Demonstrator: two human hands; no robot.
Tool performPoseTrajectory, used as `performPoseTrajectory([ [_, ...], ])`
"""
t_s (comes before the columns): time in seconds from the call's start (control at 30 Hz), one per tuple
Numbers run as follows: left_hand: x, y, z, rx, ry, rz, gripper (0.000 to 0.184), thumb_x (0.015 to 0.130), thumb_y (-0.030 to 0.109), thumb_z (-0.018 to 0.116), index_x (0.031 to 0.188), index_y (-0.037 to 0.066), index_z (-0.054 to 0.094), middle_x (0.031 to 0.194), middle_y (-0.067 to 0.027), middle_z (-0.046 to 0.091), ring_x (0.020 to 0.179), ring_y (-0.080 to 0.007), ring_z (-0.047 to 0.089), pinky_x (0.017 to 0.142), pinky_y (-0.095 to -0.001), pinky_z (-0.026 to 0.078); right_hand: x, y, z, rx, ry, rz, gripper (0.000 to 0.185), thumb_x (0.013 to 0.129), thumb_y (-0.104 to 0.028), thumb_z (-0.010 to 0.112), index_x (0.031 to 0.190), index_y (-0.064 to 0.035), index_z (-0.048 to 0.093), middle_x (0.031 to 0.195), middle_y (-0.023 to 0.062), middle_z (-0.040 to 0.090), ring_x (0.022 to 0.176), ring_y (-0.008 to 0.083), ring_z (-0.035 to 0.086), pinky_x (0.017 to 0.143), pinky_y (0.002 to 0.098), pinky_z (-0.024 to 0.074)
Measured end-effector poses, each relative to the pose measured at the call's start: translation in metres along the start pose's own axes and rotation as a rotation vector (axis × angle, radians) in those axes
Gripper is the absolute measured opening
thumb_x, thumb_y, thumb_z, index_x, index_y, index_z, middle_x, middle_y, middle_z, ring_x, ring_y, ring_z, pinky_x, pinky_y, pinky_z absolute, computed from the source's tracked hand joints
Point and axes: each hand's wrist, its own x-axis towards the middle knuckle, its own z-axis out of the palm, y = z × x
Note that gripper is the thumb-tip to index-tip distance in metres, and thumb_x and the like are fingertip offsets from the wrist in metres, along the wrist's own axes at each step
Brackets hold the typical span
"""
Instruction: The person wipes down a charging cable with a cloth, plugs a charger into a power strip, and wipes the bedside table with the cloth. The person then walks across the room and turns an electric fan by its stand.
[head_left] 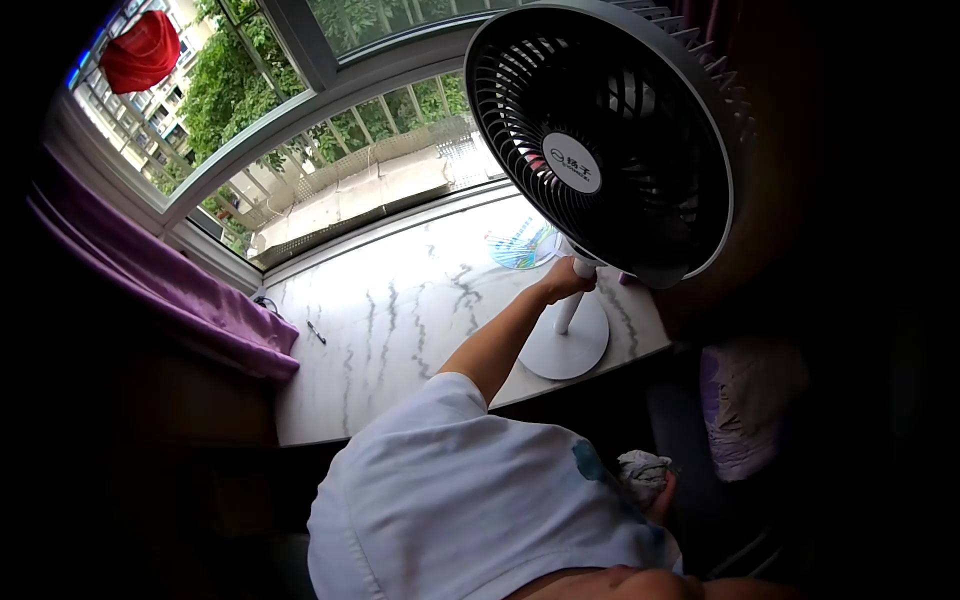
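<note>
My left hand [568,280] is closed round the white pole of a fan, just under its head. The fan [620,150] has a round dark grille with a light centre badge, and its round white base [565,345] rests on the marbled sill near the front edge. Low in the view, beside my white shirt, my right hand [664,498] is closed on a crumpled greyish cloth [643,474]. Some of its fingers are hidden by the cloth and shadow.
A colourful hand fan [520,245] lies on the marbled sill [400,330] behind the pole. A pen [316,332] lies at the left, near a purple curtain [200,300]. Behind is a window; a red cloth [142,52] hangs outside. A purple and beige bundle [745,410] is at lower right.
</note>
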Motion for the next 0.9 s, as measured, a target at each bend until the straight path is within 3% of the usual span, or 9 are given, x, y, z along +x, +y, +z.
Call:
performPoseTrajectory([
  [0.13,-0.004,0.007,0.005,0.045,0.115,-0.03,0.021,0.058,0.005,0.064,0.078,0.006,0.057,0.075,-0.005,0.059,0.071,-0.0176,0.056,0.067,-0.0306,0.045,0.026,0.003,-0.052,-0.339,-0.043,-0.084,0.04,0.086,-0.042,0.034,0.097,-0.0084,0.054,0.099,0.0072,0.056,0.091,0.0217,0.055,0.081,0.0346,0.0449],
  [0.17,-0.004,0.007,0.006,0.015,0.137,-0.033,0.017,0.058,0.003,0.063,0.074,0.005,0.057,0.074,-0.0041,0.058,0.07,-0.0167,0.055,0.067,-0.0303,0.045,0.022,0.004,-0.055,-0.076,-0.053,0.033,0.041,0.086,-0.042,0.034,0.099,-0.0089,0.054,0.101,0.007,0.056,0.093,0.022,0.054,0.082,0.0354,0.0446],
  [0.3,-0.003,0.003,0.011,-0.003,0.213,-0.036,0.018,0.058,0.003,0.063,0.075,0.005,0.057,0.074,-0.0048,0.059,0.069,-0.0176,0.056,0.065,-0.0312,0.045,0.015,0.002,-0.049,-0.121,-0.011,0.008,0.042,0.085,-0.042,0.034,0.101,-0.0094,0.054,0.101,0.0069,0.056,0.092,0.0226,0.054,0.082,0.0365,0.0442],
  [0.5,-0.001,0.001,0.022,0.078,0.559,-0.016,0.023,0.058,0.004,0.064,0.079,0.002,0.054,0.075,-0.008,0.059,0.069,-0.02,0.056,0.064,-0.0318,0.044,0.01,-0.006,-0.056,-0.091,-0.052,0.002,0.037,0.087,-0.038,0.034,0.102,-0.009,0.052,0.102,0.007,0.055,0.095,0.0217,0.053,0.084,0.0347,0.0433],
  [0.63,-0.011,0.022,0.028,0.042,0.665,-0.064,0.026,0.059,0.003,0.064,0.083,0.002,0.053,0.076,-0.008,0.059,0.071,-0.0216,0.056,0.065,-0.0327,0.044,0.002,0.009,-0.071,-0.214,0.113,-0.166,0.032,0.09,-0.034,0.034,0.107,-0.0102,0.046,0.103,0.0059,0.053,0.096,0.0187,0.052,0.086,0.0319,0.0416],
  [0.7,-0.001,0.009,0.034,0.088,0.744,-0.023,0.027,0.059,0.003,0.065,0.083,0.003,0.053,0.078,-0.0078,0.06,0.072,-0.0209,0.056,0.067,-0.0325,0.043,-0.004,0.004,-0.055,0.017,0.071,-0.041,0.036,0.088,-0.037,0.034,0.101,-0.0086,0.051,0.098,0.0057,0.056,0.091,0.0191,0.054,0.081,0.0326,0.0445],
  [0.77,0.008,0.006,0.039,0.099,0.816,-0.026,0.028,0.059,0.002,0.065,0.085,0.003,0.054,0.079,-0.0076,0.06,0.074,-0.021,0.057,0.068,-0.0328,0.043,-0.007,-0.003,-0.046,0.015,0.065,0.039,0.038,0.086,-0.04,0.035,0.096,-0.0085,0.054,0.094,0.0057,0.057,0.086,0.0194,0.055,0.077,0.0329,0.0465],
  [0.83,0.012,0.015,0.047,0.041,0.931,0.022,0.026,0.057,0.001,0.062,0.083,0.002,0.056,0.078,-0.0121,0.061,0.071,-0.0277,0.058,0.066,-0.0349,0.044,-0.017,-0.002,-0.033,0.064,0.101,0.009,0.038,0.085,-0.04,0.036,0.095,-0.0088,0.055,0.092,0.0055,0.057,0.085,0.0191,0.056,0.075,0.0322,0.047],
  [0.9,0.017,0.022,0.052,0.005,0.958,0.002,0.031,0.06,-0.001,0.064,0.089,0.003,0.055,0.083,-0.0085,0.06,0.076,-0.0212,0.057,0.069,-0.0328,0.043,-0.023,0.0,-0.031,0.105,0.132,-0.021,0.038,0.085,-0.041,0.036,0.094,-0.0092,0.055,0.091,0.0054,0.058,0.083,0.0188,0.056,0.073,0.0315,0.0476],
])
